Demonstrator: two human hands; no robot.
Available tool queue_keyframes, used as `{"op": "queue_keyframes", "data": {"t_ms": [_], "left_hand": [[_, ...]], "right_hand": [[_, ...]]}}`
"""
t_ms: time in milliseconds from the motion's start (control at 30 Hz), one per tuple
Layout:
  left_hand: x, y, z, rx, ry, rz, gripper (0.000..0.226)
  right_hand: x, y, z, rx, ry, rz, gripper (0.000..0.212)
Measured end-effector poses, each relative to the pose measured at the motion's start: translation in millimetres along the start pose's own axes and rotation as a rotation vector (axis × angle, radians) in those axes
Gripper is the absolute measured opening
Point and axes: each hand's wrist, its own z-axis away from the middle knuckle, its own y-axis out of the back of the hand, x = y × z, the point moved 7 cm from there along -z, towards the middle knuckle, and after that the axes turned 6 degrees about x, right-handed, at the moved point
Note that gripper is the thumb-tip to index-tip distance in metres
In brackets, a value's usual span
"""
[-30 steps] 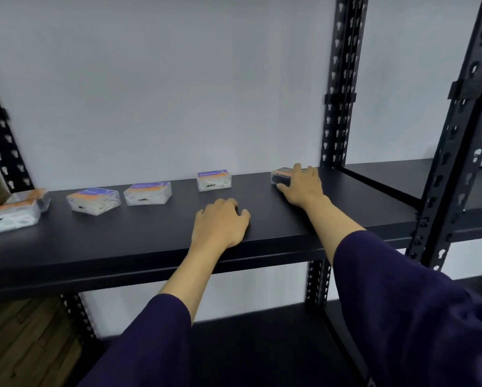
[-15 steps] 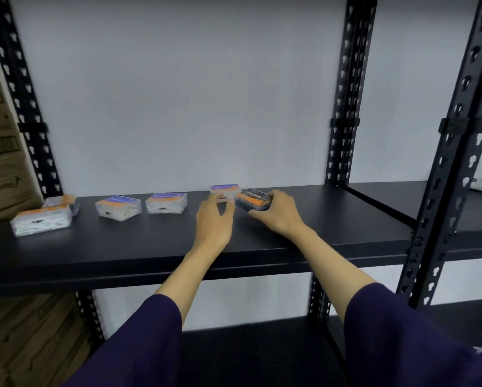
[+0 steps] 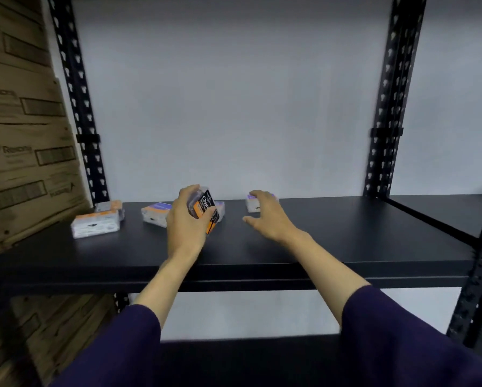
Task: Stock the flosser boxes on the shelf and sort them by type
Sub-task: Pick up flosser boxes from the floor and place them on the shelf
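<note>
Stacked cartons (image 3: 24,152) at nine o'clock, printing blurred; white flosser boxes (image 3: 96,226) line the black shelf (image 3: 346,233). Left hand (image 3: 185,222) grips a black-orange box (image 3: 205,210) lettered "Char", perhaps charcoal. Right hand (image 3: 265,215), fingers spread, touches a purple-topped box (image 3: 252,203).

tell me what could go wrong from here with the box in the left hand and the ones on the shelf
1. The left hand holds the black and orange box tilted, just above the purple-topped boxes; setting it down there could knock them or mix the types.
2. The right hand reaches over another purple-topped box near the back; a nudge might push it against the wall.
3. The orange-topped boxes sit near the shelf front edge and might get swept off.
</note>
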Motion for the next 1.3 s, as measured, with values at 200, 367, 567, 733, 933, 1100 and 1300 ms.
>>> {"op": "queue_keyframes", "data": {"t_ms": [200, 367, 567, 733, 933, 1100, 1300], "left_hand": [[5, -3, 11, 0.007, -0.172, -0.295, 0.044], [5, -3, 13, 0.042, -0.214, -0.32, 0.042], [3, -5, 14, 0.037, -0.229, -0.354, 0.042], [4, -4, 16, 0.039, -0.232, -0.327, 0.042], [16, 6, 24, 0.088, -0.247, -0.148, 0.048], [45, 37, 53, 0.18, -0.229, 0.059, 0.046], [71, 56, 114, 0.031, -0.072, 0.098, 0.057]], "right_hand": [[33, -17, -51, 0.018, -0.064, 0.321, 0.067], [52, -35, -74, -0.107, -0.137, 0.555, 0.071], [66, -37, -80, -0.141, -0.223, 0.548, 0.066], [48, -33, -62, -0.131, -0.182, 0.567, 0.093], [13, -17, -5, -0.122, -0.172, 0.533, 0.102], [-5, 12, 55, -0.123, -0.195, 0.395, 0.094], [-38, 48, 144, -0.028, -0.106, 0.265, 0.08]]}}
